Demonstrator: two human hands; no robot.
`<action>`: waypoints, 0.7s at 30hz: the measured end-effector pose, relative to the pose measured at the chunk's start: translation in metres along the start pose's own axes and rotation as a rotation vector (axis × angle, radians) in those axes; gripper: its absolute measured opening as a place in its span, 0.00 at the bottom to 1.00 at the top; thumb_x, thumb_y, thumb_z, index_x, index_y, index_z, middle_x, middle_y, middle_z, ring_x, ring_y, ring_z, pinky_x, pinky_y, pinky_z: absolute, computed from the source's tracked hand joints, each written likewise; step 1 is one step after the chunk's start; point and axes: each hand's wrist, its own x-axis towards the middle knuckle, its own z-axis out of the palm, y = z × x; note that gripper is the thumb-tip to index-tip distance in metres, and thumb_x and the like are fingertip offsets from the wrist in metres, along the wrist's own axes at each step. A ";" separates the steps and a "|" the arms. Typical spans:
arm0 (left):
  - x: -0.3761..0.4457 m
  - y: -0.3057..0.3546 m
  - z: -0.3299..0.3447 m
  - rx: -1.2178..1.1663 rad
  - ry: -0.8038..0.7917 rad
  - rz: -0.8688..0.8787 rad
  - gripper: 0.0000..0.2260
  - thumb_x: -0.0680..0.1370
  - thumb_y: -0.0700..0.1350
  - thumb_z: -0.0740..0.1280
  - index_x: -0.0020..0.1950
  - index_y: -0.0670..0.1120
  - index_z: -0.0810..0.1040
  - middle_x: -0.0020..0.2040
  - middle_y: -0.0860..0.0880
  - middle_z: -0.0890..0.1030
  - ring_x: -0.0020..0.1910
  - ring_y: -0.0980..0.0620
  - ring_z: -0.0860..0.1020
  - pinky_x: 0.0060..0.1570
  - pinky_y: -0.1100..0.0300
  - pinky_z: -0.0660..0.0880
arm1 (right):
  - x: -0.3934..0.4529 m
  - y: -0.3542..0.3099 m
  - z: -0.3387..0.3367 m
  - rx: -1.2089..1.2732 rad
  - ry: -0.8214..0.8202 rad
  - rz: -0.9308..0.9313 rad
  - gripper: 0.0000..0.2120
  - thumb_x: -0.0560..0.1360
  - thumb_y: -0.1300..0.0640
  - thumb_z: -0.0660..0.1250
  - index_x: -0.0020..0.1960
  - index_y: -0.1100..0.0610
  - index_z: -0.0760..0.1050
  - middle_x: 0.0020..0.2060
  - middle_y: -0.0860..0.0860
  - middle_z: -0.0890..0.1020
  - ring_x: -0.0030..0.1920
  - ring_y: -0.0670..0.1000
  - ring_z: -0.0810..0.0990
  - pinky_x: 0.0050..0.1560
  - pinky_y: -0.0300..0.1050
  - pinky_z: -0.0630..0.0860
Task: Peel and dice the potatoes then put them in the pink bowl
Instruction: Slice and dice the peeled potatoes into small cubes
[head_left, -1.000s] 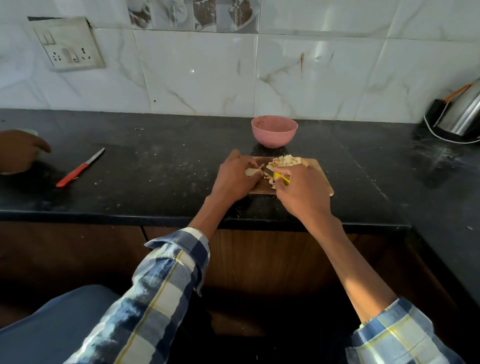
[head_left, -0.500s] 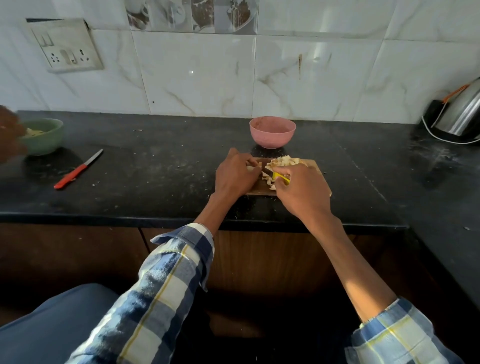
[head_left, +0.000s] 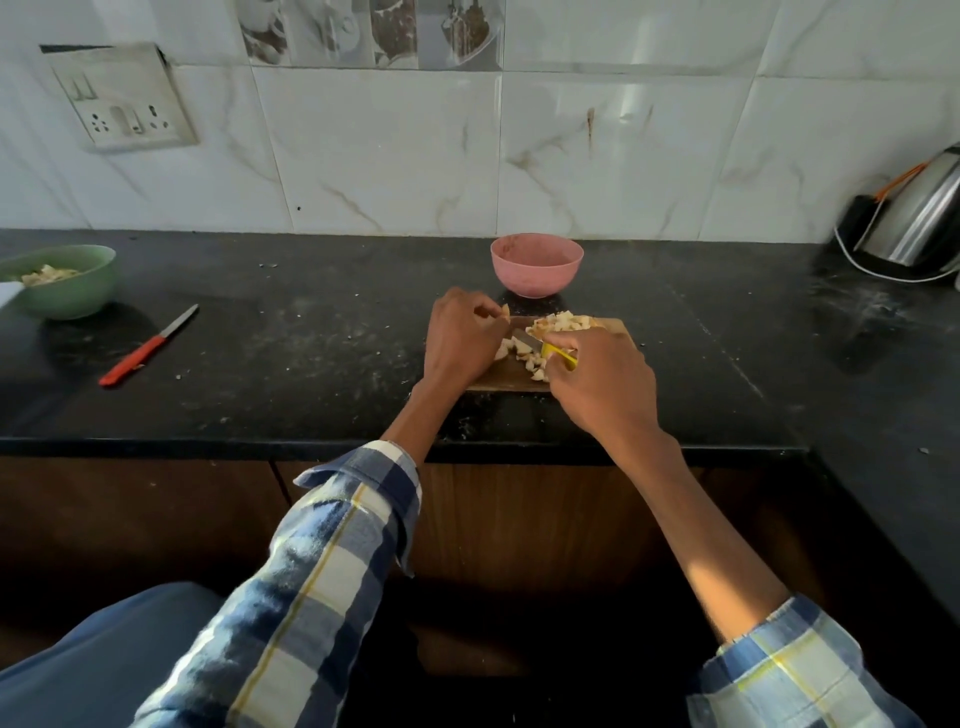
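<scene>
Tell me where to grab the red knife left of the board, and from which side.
Take the red knife by its red handle, the near-left end; the bare blade points up and right toward the wall. It lies flat on the counter with bare counter around it, so come down from above, fingers closing across the handle's narrow width, probably easiest from the left.
</scene>
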 end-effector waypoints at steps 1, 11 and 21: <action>0.004 0.000 -0.003 0.008 -0.020 0.005 0.03 0.76 0.44 0.74 0.43 0.49 0.86 0.43 0.53 0.84 0.42 0.59 0.78 0.45 0.61 0.75 | 0.000 0.001 -0.001 0.003 0.001 0.000 0.16 0.81 0.51 0.68 0.69 0.47 0.80 0.56 0.49 0.86 0.50 0.47 0.83 0.45 0.44 0.81; 0.024 -0.003 -0.027 0.331 -0.378 0.198 0.06 0.76 0.44 0.70 0.48 0.52 0.86 0.48 0.56 0.84 0.48 0.55 0.81 0.46 0.58 0.77 | 0.001 0.005 -0.002 0.003 0.002 0.014 0.17 0.82 0.50 0.68 0.70 0.47 0.79 0.59 0.50 0.84 0.54 0.48 0.82 0.42 0.38 0.73; 0.022 -0.018 -0.031 0.375 -0.581 0.304 0.20 0.76 0.57 0.68 0.66 0.53 0.83 0.57 0.52 0.80 0.56 0.51 0.76 0.61 0.51 0.72 | -0.001 0.003 0.001 0.010 0.009 -0.001 0.17 0.81 0.49 0.68 0.69 0.46 0.80 0.57 0.49 0.85 0.52 0.47 0.83 0.46 0.45 0.82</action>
